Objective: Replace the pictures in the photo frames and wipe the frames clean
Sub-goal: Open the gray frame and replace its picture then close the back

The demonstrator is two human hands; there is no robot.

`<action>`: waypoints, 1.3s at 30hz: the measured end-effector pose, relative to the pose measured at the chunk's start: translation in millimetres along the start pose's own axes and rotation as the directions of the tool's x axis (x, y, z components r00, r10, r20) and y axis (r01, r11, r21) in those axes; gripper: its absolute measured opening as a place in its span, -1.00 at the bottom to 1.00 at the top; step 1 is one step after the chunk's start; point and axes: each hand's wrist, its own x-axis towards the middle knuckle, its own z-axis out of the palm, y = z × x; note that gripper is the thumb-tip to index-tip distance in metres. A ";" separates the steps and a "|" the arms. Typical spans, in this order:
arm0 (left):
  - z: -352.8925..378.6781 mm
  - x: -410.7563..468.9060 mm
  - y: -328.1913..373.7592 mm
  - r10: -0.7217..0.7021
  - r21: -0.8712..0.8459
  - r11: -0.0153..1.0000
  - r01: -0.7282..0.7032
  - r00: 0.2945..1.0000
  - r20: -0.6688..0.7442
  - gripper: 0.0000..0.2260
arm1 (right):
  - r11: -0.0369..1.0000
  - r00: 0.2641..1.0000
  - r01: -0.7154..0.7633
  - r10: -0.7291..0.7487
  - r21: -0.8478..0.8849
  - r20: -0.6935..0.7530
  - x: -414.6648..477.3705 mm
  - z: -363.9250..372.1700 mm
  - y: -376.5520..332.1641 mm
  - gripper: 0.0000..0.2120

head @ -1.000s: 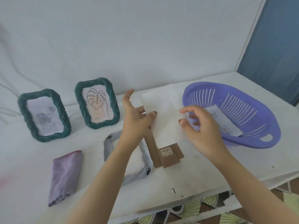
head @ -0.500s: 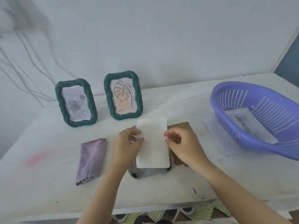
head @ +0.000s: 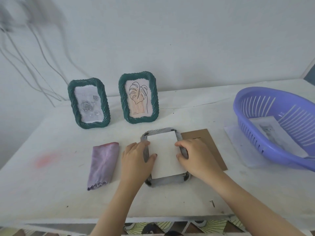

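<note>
A grey photo frame [head: 163, 182] lies face down on the white table, near the front. A blank white picture [head: 166, 155] rests inside its opening. My left hand [head: 136, 157] lies on the frame's left side, its fingers along the rail and its thumb pressing the picture's left edge. My right hand [head: 196, 155] curls its fingers over the frame's right rail, thumb on the picture's right edge. The brown backing board [head: 209, 143] lies flat just right of the frame, partly under my right hand. A folded purple cloth [head: 102, 164] lies to the left.
Two green rope-edged frames stand by the wall, one [head: 72, 103] with a rose picture, the other [head: 121, 97] with a leaf drawing. A purple basket [head: 255, 142] at the right holds a picture [head: 271, 132]. A small screw [head: 212, 203] lies near the front edge.
My hands carried the white picture from above the table down into the grey frame. Both hands now sit on the frame's sides instead of pinching the lifted paper.
</note>
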 end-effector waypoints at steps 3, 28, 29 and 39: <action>1.6 -1.1 -6.2 -0.042 -0.047 0.998 0.044 0.998 0.052 -0.59 | 1.000 1.000 0.011 -0.011 0.016 0.000 -0.2 1.5 -1.3 -0.68; -3.8 -4.4 -11.7 0.077 -0.089 0.994 -0.070 0.995 0.070 -0.68 | 0.999 0.998 0.039 -0.039 0.006 0.041 -10.0 9.8 -5.3 -0.67; -3.5 -4.1 -12.5 0.079 -0.094 0.993 -0.072 0.994 0.072 -0.68 | 0.999 0.998 0.037 -0.037 0.009 0.046 -10.5 9.8 -5.1 -0.67; 0.6 -10.8 -27.5 0.168 -0.134 0.979 -0.153 0.979 0.112 -0.34 | 0.964 0.955 -0.232 0.201 -0.130 -0.219 -10.9 -8.2 9.1 -0.70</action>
